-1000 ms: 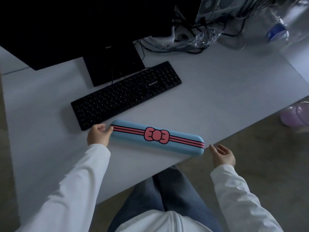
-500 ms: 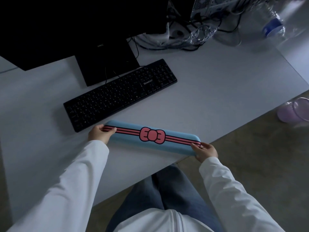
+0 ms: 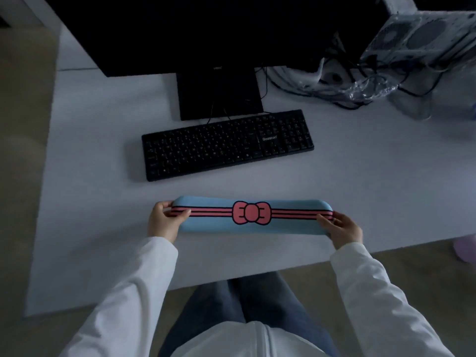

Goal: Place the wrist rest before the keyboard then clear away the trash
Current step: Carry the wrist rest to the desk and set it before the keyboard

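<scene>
A long blue wrist rest (image 3: 213, 224) with pink stripes and a pink bow lies across the near part of the white desk (image 3: 103, 150). My left hand (image 3: 164, 220) grips its left end and my right hand (image 3: 341, 228) grips its right end. The black keyboard (image 3: 226, 144) sits farther back, slightly angled, with a gap of bare desk between it and the rest. Crumpled clear plastic wrap (image 3: 360, 91) lies at the back right among cables.
A black monitor (image 3: 180, 29) on its stand (image 3: 219, 94) rises behind the keyboard. A computer case (image 3: 422, 39) and tangled black cables (image 3: 296, 83) fill the back right corner. A pale purple bin (image 3: 466, 247) stands on the floor beyond the desk's right edge.
My right hand has closed on the wrist rest's right end. Both hands have turned the rest roughly level before the keyboard, and the view has swung so the desk faces me squarely.
</scene>
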A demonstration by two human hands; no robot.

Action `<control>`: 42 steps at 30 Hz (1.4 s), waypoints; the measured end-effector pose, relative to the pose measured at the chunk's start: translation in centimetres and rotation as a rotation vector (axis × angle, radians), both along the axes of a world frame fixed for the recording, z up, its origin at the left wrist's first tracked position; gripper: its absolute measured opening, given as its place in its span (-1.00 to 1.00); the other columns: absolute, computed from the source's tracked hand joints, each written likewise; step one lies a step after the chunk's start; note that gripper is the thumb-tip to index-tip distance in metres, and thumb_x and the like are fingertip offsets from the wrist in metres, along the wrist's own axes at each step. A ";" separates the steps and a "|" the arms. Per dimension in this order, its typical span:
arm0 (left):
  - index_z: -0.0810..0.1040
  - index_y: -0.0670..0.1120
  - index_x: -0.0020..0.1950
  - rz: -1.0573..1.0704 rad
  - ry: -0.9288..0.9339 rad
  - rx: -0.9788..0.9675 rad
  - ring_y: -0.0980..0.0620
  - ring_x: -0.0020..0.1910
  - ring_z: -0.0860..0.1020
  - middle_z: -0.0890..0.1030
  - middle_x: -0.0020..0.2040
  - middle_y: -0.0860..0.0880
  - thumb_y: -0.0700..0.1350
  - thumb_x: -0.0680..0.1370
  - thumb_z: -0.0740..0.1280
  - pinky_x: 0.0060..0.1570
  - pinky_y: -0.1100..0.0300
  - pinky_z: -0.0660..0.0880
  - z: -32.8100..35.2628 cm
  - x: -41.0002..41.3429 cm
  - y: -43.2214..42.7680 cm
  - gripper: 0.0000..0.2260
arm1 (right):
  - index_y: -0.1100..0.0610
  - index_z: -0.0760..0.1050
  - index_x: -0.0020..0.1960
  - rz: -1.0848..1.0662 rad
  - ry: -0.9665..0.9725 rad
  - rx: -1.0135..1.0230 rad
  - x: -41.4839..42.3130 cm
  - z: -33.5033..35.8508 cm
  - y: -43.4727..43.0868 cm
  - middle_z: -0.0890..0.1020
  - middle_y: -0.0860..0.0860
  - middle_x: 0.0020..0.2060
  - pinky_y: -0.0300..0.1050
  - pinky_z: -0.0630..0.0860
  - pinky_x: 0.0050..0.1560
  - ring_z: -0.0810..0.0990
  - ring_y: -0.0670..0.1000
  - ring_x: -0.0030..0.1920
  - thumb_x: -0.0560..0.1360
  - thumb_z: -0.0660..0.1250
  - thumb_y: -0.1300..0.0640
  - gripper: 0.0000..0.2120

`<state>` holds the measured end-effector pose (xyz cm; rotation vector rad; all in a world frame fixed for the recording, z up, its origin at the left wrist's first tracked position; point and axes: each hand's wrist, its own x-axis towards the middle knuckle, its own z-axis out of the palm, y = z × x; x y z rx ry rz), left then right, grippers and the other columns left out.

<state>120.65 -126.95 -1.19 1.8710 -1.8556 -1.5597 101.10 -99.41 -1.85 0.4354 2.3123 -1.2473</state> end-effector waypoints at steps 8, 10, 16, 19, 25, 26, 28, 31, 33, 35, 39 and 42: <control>0.43 -0.29 0.18 0.154 -0.005 -0.012 -0.19 0.12 0.54 0.57 0.15 -0.29 -0.21 0.40 0.43 -0.02 0.15 0.36 -0.5 1.5 1.8 -0.60 | 0.22 0.56 0.13 0.139 0.031 0.056 -2.8 -0.6 -2.5 0.54 0.08 -0.14 -0.52 0.39 -0.41 0.48 0.04 -0.17 0.34 0.45 0.20 -0.64; 0.44 -0.29 0.18 0.184 -0.014 -0.015 -0.19 0.12 0.54 0.57 0.15 -0.29 -0.21 0.40 0.43 0.02 0.11 0.39 -0.8 1.4 2.2 -0.60 | 0.23 0.56 0.13 0.163 0.039 0.071 -3.2 -0.8 -2.5 0.53 0.08 -0.14 -0.56 0.35 -0.46 0.46 0.04 -0.13 0.35 0.45 0.19 -0.64; 0.47 -0.28 0.19 0.154 -0.107 -0.064 -0.20 0.16 0.54 0.59 0.17 -0.27 -0.18 0.41 0.42 0.11 0.07 0.40 -1.1 1.4 2.3 -0.60 | 0.23 0.54 0.18 0.200 0.043 0.095 -3.4 -0.7 -2.4 0.61 0.11 -0.05 -0.31 0.48 -0.05 0.52 0.06 -0.04 0.39 0.41 0.17 -0.63; 0.48 -0.23 0.22 0.119 -0.248 -0.231 -0.24 0.25 0.46 0.55 0.22 -0.27 -0.21 0.44 0.36 0.24 -0.02 0.33 -0.8 1.1 2.5 -0.65 | 0.13 0.54 0.19 0.274 0.104 0.320 -3.0 -0.2 -2.6 0.59 0.19 0.17 -0.08 0.26 0.24 0.47 0.20 0.19 0.45 0.32 0.04 -0.66; 0.52 -0.21 0.20 -0.147 -0.233 -0.505 -0.24 0.29 0.44 0.53 0.27 -0.26 -0.21 0.48 0.29 0.25 -0.01 0.30 0.0 -1.5 5.3 -0.70 | 0.25 0.53 0.17 0.546 0.506 0.353 0.9 0.6 -4.9 0.53 0.29 0.22 -0.01 0.21 0.30 0.38 0.29 0.27 0.48 0.27 0.21 -0.71; 0.52 -0.20 0.22 -0.233 -0.208 -0.530 -0.23 0.35 0.40 0.49 0.33 -0.24 -0.20 0.49 0.28 0.30 -0.02 0.28 -0.3 -2.3 6.2 -0.70 | 0.24 0.51 0.21 0.639 0.537 0.342 1.6 0.3 -5.7 0.50 0.25 0.27 0.01 0.20 0.36 0.35 0.27 0.34 0.49 0.25 0.22 -0.70; 0.48 -0.14 0.28 -0.399 -0.150 -0.540 -0.20 0.46 0.27 0.37 0.43 -0.21 -0.15 0.52 0.24 0.42 -0.03 0.17 -1.0 -4.1 8.1 -0.67 | 0.19 0.45 0.28 0.823 0.588 0.311 3.1 -0.4 -7.5 0.43 0.16 0.36 0.05 0.15 0.45 0.27 0.21 0.44 0.51 0.21 0.22 -0.65; 0.41 -0.10 0.36 -0.587 -0.123 -0.572 -0.19 0.48 0.21 0.30 0.47 -0.16 -0.12 0.55 0.16 0.46 -0.01 0.01 -2.8 -6.6 10.7 -0.62 | 0.23 0.44 0.28 1.056 0.745 0.327 5.0 -2.2 -10.0 0.47 0.18 0.32 0.12 0.19 0.42 0.37 0.27 0.36 0.47 0.25 0.23 -0.62; 0.40 -0.09 0.37 -0.664 -0.203 -0.648 -0.18 0.45 0.28 0.37 0.44 -0.11 -0.14 0.53 0.14 0.49 -0.02 -0.03 -4.2 -7.0 11.6 -0.61 | 0.24 0.41 0.30 1.150 0.800 0.406 5.5 -3.7 -10.4 0.50 0.15 0.30 0.01 0.05 0.48 0.43 0.23 0.32 0.48 0.24 0.18 -0.60; 0.38 -0.08 0.38 -0.713 -0.247 -0.742 -0.16 0.43 0.31 0.40 0.43 -0.08 -0.17 0.51 0.15 0.45 0.01 -0.06 -5.3 -6.7 11.5 -0.58 | 0.21 0.40 0.32 1.172 0.858 0.464 5.3 -4.7 -10.4 0.50 0.11 0.31 -0.06 -0.05 0.43 0.44 0.15 0.32 0.49 0.15 0.14 -0.59; 0.38 -0.08 0.38 -0.762 -0.262 -0.812 -0.15 0.41 0.35 0.42 0.41 -0.10 -0.16 0.50 0.16 0.40 -0.01 0.07 -6.1 -6.3 11.0 -0.58 | 0.21 0.42 0.31 1.157 0.925 0.439 5.0 -5.3 -10.2 0.53 0.11 0.28 -0.04 0.06 0.42 0.46 0.14 0.31 0.48 0.12 0.14 -0.58; 0.37 -0.06 0.39 -0.778 -0.288 -0.806 -0.16 0.41 0.36 0.42 0.41 -0.12 -0.10 0.53 0.12 0.38 -0.03 0.11 -5.9 -6.3 11.0 -0.59 | 0.22 0.41 0.31 1.154 0.909 0.441 4.8 -5.2 -9.9 0.52 0.12 0.29 0.00 0.18 0.38 0.46 0.15 0.31 0.49 0.12 0.11 -0.57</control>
